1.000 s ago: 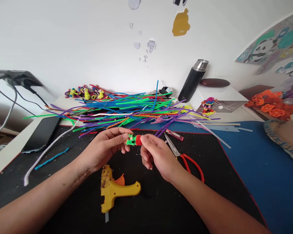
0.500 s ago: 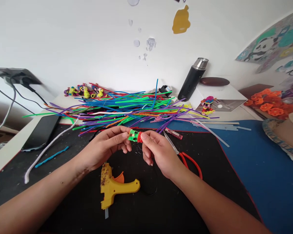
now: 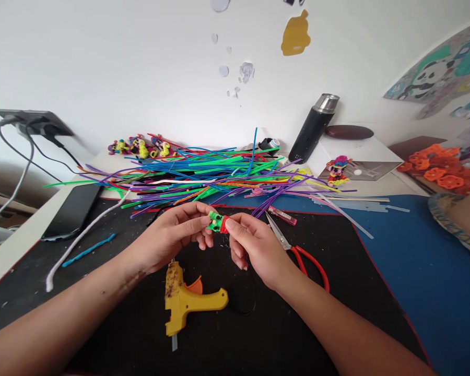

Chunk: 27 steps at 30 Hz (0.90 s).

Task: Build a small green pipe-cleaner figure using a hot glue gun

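Observation:
Both hands pinch a small green and red pipe-cleaner figure (image 3: 218,222) just above the black mat (image 3: 282,334). My left hand (image 3: 176,232) grips its green end with thumb and fingers. My right hand (image 3: 250,248) holds the red end between thumb and forefinger. A yellow glue gun (image 3: 188,303) lies on the mat below the hands. Red-handled scissors (image 3: 301,256) lie just right of my right hand.
A big heap of coloured pipe cleaners (image 3: 203,175) stretches behind the hands. A phone (image 3: 72,211) and a white pipe cleaner (image 3: 82,235) lie at left. A black flask (image 3: 313,128), small finished figures (image 3: 337,171), orange flowers (image 3: 438,167) and a blue mat (image 3: 426,271) are at right.
The figure has been turned slightly between my fingers and both hands have drawn closer together. The view has shifted a little.

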Tool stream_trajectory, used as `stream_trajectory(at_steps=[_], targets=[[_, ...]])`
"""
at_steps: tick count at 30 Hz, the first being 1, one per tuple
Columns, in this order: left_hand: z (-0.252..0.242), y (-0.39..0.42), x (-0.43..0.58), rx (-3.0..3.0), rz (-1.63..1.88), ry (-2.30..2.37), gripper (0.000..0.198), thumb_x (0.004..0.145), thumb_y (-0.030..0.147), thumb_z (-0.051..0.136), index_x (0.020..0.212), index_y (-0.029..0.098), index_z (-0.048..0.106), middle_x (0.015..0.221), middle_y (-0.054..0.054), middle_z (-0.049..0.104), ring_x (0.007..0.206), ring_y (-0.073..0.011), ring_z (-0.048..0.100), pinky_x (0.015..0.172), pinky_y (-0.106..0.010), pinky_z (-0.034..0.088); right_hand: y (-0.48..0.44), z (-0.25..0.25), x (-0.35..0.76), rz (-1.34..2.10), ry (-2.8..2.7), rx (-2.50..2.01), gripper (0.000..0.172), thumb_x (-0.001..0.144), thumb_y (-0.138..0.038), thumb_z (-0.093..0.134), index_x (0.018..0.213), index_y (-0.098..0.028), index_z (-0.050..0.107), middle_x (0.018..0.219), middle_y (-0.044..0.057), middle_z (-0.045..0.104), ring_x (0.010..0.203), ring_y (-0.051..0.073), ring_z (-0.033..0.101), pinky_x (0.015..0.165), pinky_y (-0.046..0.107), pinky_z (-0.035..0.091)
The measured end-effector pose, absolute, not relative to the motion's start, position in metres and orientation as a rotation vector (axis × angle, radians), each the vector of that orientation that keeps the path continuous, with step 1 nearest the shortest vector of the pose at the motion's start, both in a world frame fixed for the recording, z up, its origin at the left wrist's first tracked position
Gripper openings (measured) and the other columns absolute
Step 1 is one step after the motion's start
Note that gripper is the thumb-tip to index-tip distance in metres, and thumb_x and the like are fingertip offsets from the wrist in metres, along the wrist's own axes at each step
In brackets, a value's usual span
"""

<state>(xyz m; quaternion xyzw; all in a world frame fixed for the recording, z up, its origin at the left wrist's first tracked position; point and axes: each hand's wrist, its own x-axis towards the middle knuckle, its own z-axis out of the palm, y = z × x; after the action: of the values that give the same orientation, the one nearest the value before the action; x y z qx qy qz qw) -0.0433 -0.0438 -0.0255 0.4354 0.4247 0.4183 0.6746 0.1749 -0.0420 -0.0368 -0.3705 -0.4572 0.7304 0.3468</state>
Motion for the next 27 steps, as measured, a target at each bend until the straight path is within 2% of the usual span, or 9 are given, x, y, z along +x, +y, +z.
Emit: stream_trajectory(at_steps=[16,27], targets=[[-0.0246,-0.0456,-0.0413,0.896,0.954,0.887,0.022,0.089,0.031,0.09,0.1,0.015,0.08,0.08,-0.007,0.078,0.069,-0.0187,0.076,0.062,-0.024,0.06,-0.0426,-0.0369,0.1751,1.905,-1.204,-0.959,0.049,0.094,-0.068,0.073,0.098,-0.021,0.062,0.057,-0.01,0.051,0.042,0.01,0.047,0.044,0.024,0.03],[-0.0229,-0.0468,-0.039,0.878,0.955,0.863,0.021,0.086,0.029,0.091,0.094,0.015,0.079,0.078,-0.006,0.077,0.068,-0.0186,0.076,0.062,-0.024,0.06,-0.043,-0.0365,0.174,1.924,-1.193,-0.95,0.049,0.092,-0.069,0.075,0.096,-0.022,0.062,0.057,-0.01,0.05,0.042,0.01,0.046,0.043,0.024,0.03]])
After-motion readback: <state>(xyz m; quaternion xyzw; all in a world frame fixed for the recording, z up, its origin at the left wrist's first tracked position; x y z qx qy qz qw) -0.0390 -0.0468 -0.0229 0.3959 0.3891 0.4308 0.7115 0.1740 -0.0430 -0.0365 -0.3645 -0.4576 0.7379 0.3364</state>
